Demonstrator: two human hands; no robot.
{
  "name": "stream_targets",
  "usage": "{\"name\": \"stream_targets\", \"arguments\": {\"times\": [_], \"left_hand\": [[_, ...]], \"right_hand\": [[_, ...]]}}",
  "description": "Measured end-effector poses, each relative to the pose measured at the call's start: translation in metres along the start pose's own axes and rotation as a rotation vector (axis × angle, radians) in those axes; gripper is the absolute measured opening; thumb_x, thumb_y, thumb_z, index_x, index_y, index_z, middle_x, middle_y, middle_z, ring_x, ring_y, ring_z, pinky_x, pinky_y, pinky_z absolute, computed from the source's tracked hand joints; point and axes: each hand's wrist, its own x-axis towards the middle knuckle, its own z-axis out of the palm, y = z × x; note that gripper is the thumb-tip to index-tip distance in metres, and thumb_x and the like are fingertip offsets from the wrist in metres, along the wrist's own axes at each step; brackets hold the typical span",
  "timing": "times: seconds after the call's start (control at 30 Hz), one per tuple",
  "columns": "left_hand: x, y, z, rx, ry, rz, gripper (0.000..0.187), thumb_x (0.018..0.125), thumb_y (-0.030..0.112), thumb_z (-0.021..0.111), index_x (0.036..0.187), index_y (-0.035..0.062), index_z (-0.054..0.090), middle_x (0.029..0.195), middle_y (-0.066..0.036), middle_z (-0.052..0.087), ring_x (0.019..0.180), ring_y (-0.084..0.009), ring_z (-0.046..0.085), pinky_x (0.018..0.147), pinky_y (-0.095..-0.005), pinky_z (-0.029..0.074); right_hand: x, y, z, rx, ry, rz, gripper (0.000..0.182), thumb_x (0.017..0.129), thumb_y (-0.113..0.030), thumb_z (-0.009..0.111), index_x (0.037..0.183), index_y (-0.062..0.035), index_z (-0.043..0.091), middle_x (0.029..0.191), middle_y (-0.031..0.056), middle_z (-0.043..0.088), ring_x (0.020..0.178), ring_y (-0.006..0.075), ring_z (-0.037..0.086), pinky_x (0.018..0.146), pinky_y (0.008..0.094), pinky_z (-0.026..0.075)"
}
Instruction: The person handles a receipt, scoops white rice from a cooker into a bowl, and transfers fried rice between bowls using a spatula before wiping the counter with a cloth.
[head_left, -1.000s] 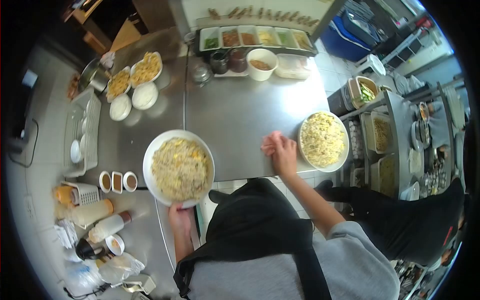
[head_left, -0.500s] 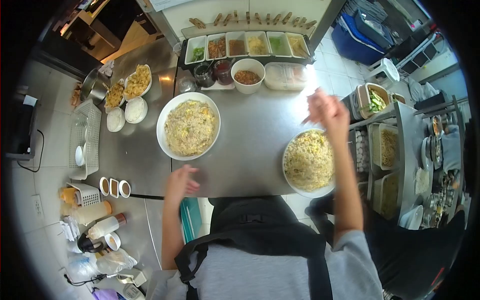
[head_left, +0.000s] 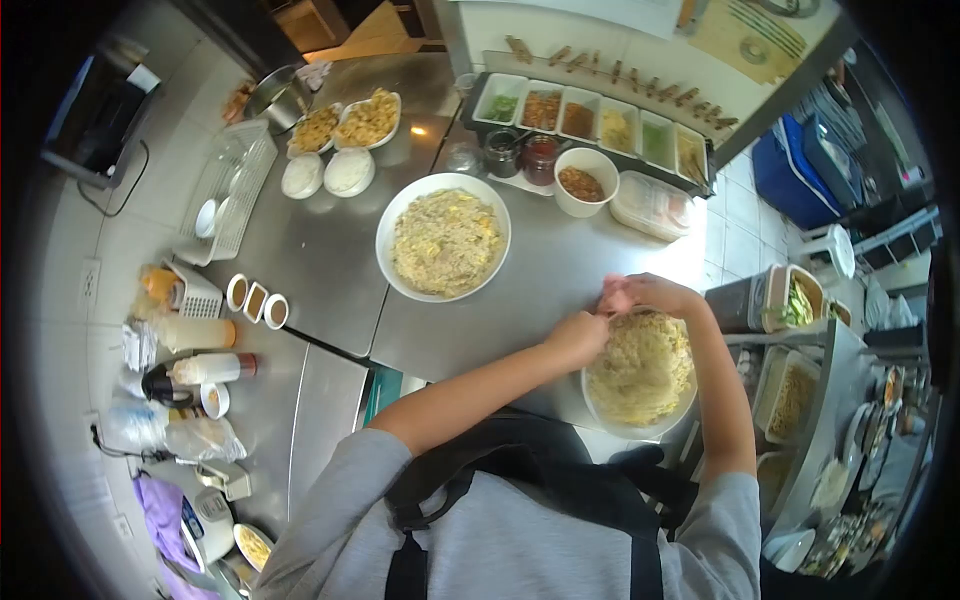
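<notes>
My left hand [head_left: 578,340] reaches across to the far left rim of a white bowl of fried rice [head_left: 640,375] at the right. My right hand [head_left: 655,293] comes over the bowl's far side and meets it there. Both hands look closed, fingers bunched together above the rim; whatever they hold is hidden or too small to make out. The rice is yellowish with egg bits, and its middle looks smeared. A second bowl of fried rice [head_left: 445,240] stands to the left, untouched by either hand.
Along the back stand a row of topping trays [head_left: 600,125], dark sauce jars [head_left: 540,158], a white tub [head_left: 582,183] and a lidded clear container [head_left: 652,205]. Fried pieces [head_left: 368,118], small sauce dishes [head_left: 256,300] and squeeze bottles [head_left: 212,368] are at left. A shelf unit [head_left: 835,400] is right.
My left hand has crossed from the table's front edge to the right bowl. My right hand has come down to meet it at the rim. The view has turned.
</notes>
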Motion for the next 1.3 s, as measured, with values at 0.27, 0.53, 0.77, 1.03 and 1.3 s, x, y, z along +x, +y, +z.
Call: {"name": "stream_targets", "arguments": {"times": [0.27,0.53,0.77,1.03,1.3], "left_hand": [[-0.062,-0.041,-0.037,-0.194,0.288,-0.299,0.029,0.095,0.022,0.042,0.100,-0.0042,0.055,0.084,-0.029,0.062,0.079,-0.0451,0.061,0.074,-0.0526,0.047],[-0.081,-0.057,0.012,-1.061,0.148,-0.541,0.036,0.101,0.029,0.039,0.125,0.0042,0.029,0.102,-0.018,0.063,0.085,-0.0256,0.068,0.065,-0.0387,0.058],[-0.165,-0.035,-0.008,-0.700,0.090,-0.101,0.027,0.095,0.025,0.054,0.103,0.0001,0.061,0.093,-0.012,0.067,0.085,-0.0162,0.062,0.077,-0.0343,0.051],[-0.439,-0.060,-0.070,-0.520,0.890,-0.331,0.032,0.093,0.029,0.056,0.114,0.0085,0.066,0.101,-0.010,0.071,0.092,-0.0227,0.066,0.083,-0.0353,0.050],[-0.814,-0.041,-0.009,0.149,1.519,-1.886,0.038,0.084,0.032,0.066,0.118,0.0139,0.064,0.110,-0.014,0.066,0.100,-0.0316,0.063,0.083,-0.0422,0.051]], "right_hand": [[-0.026,0.037,0.035,0.969,0.533,-0.114,0.041,0.103,-0.035,0.032,0.131,-0.0076,0.043,0.125,0.0115,0.057,0.112,0.0179,0.057,0.096,0.0312,0.045],[-0.048,0.082,0.198,1.182,1.027,-0.200,0.038,0.101,-0.048,0.037,0.100,-0.0124,0.051,0.089,0.0001,0.059,0.065,0.0129,0.055,0.050,0.0252,0.042],[-0.001,-0.017,0.252,0.925,0.506,-0.171,0.048,0.096,-0.033,0.052,0.133,-0.0043,0.039,0.117,0.0050,0.051,0.101,0.0178,0.053,0.087,0.0312,0.044],[0.102,-0.196,0.328,0.134,0.028,-0.390,0.043,0.096,-0.029,0.056,0.127,0.0002,0.051,0.129,0.0119,0.053,0.117,0.0227,0.049,0.100,0.0324,0.038],[0.069,-0.398,0.509,-1.190,-0.350,-0.902,0.043,0.085,-0.021,0.063,0.123,-0.0019,0.058,0.132,0.0229,0.052,0.124,0.0401,0.047,0.101,0.0452,0.040]]}}
